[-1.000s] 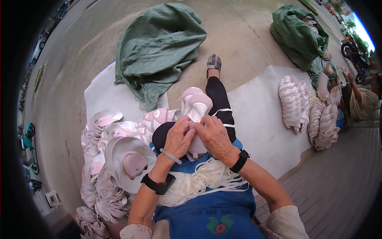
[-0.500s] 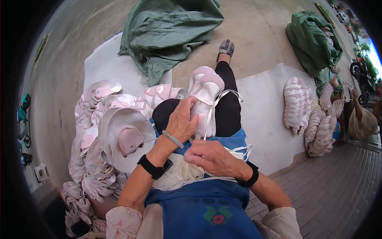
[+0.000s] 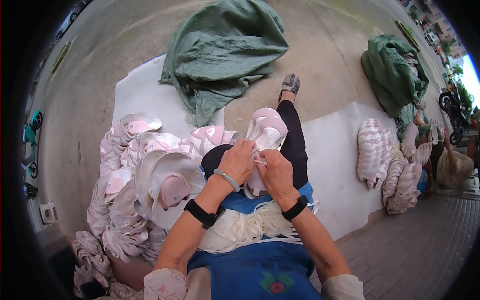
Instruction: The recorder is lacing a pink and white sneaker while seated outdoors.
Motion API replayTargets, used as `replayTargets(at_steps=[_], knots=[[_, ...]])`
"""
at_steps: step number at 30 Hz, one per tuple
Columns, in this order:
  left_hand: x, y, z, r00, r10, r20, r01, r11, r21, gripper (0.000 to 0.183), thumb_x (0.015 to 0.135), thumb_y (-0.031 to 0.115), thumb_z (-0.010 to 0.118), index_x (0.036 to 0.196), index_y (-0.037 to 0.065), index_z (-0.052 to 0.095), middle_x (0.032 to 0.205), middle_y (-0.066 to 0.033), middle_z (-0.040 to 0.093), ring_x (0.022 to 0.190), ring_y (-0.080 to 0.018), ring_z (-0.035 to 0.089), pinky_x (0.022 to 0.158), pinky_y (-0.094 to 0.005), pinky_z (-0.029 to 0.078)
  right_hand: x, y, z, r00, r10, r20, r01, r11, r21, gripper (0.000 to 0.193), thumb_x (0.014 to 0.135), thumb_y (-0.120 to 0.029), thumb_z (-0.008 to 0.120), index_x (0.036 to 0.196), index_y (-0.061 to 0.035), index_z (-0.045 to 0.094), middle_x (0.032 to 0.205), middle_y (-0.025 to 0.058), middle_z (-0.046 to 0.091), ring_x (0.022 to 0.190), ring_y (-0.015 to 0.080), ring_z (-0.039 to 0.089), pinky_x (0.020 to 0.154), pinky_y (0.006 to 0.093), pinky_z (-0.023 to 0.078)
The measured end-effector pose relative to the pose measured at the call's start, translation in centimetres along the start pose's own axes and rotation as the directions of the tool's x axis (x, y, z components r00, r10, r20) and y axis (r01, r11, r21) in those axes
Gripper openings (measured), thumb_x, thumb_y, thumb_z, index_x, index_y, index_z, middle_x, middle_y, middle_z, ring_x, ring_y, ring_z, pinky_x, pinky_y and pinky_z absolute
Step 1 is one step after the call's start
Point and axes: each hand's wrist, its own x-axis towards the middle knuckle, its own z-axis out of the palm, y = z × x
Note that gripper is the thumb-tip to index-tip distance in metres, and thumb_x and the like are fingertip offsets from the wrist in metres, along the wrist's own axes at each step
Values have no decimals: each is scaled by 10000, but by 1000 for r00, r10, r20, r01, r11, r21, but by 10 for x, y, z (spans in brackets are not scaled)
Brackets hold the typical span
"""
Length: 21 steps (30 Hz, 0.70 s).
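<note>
My right grip [image 3: 278, 175] pinches a white lace [image 3: 260, 160] between thumb and fingertip. My left grip [image 3: 239, 162] curls over the pink-and-white shoe [image 3: 270, 128]; I cannot tell whether it pinches anything. The shoe lies between and under both, its rounded end towards twelve o'clock. Loose laces [image 3: 239, 227] heap at six, stacked shoes [image 3: 175, 190] at nine.

Crumpled green sack [image 3: 227, 50], teal scooter [image 3: 30, 135], dark motorbike [image 3: 454, 108]
</note>
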Motion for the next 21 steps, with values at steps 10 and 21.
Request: replayTargets(at_steps=[10,21], knots=[[6,-7,-6,999,-7,49,14,989,-149,229,747,16,559,971,-14,590,899,-186,592,848,-367,596,746,-404,488,7,-4,9,995,-44,86,60,979,-194,136,820,-139,635,841,-44,540,804,119,579,661,306,629,554,389,508],[11,3,-9,999,-40,21,42,985,-167,459,704,18,591,1150,-19,488,1092,-219,561,1050,-345,566,944,-376,443,-16,-2,-105,835,-259,486,5,885,465,134,881,-88,569,798,11,531,749,170,546,659,367,569,608,411,459]])
